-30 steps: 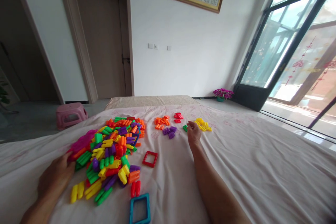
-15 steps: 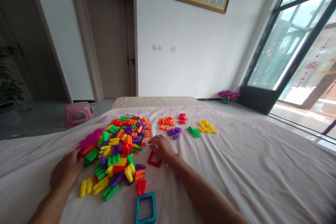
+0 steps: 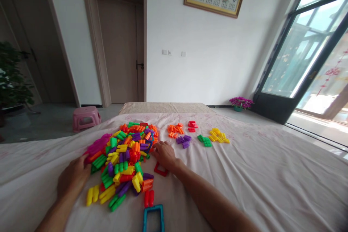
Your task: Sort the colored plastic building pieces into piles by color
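A heap of plastic building pieces (image 3: 123, 168) in red, orange, yellow, green and purple lies on the cloth. My left hand (image 3: 73, 175) rests at its left side, touching the edge of a magenta object (image 3: 99, 144); its fingertips are mostly hidden. On the right side of the heap, my right hand (image 3: 164, 154) reaches in with bent, slightly spread fingers, their tips against the nearest orange pieces. Nothing held shows in it. Under and beside this hand is a red square frame (image 3: 161, 170). A blue square frame (image 3: 153, 208) lies nearer me, below two joined red pieces (image 3: 149, 198).
Sorted groups lie beyond my right hand: orange pieces (image 3: 175, 129), red pieces (image 3: 192, 126), purple pieces (image 3: 184, 140), green pieces (image 3: 204, 140) and yellow pieces (image 3: 219, 136). A wrinkled pale cloth (image 3: 258, 174) covers the surface. A pink stool (image 3: 86, 117) stands beyond its left edge.
My right hand has shifted slightly toward the heap, its fingertips now at the orange pieces. The left hand stays at the heap's left side. The whole view has turned slightly left.
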`<state>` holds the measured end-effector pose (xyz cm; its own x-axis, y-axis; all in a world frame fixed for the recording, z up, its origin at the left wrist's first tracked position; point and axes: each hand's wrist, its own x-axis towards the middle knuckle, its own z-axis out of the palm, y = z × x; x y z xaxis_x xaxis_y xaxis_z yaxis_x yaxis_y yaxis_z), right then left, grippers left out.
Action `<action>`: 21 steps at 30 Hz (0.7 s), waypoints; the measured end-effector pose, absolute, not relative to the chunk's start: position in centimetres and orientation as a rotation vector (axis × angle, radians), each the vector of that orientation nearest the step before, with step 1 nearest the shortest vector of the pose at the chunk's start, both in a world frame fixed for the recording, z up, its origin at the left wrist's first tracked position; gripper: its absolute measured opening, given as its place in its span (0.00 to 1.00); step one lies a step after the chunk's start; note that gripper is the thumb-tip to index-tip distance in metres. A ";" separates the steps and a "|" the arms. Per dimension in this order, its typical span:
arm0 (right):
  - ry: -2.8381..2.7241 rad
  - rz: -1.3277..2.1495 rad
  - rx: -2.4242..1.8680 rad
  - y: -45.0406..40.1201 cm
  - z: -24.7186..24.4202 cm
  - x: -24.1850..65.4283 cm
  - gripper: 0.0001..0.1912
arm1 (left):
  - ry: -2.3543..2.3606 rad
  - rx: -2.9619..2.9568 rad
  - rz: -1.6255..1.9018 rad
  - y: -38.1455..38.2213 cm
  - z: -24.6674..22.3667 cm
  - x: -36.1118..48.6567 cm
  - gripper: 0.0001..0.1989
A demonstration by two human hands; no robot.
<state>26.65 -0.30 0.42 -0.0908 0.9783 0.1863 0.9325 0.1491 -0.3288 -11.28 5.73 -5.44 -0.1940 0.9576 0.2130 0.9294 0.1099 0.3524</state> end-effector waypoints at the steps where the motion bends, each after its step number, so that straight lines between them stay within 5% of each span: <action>1: -2.071 0.185 -1.848 0.0 0.4 26.6 0.12 | 2.282 1.945 0.650 5.7 -5.4 -11.2 0.30; 21: -1.762 0.173 -2.008 1.3 1.3 31.8 0.10 | 2.255 1.899 0.748 5.6 -5.4 -11.2 0.29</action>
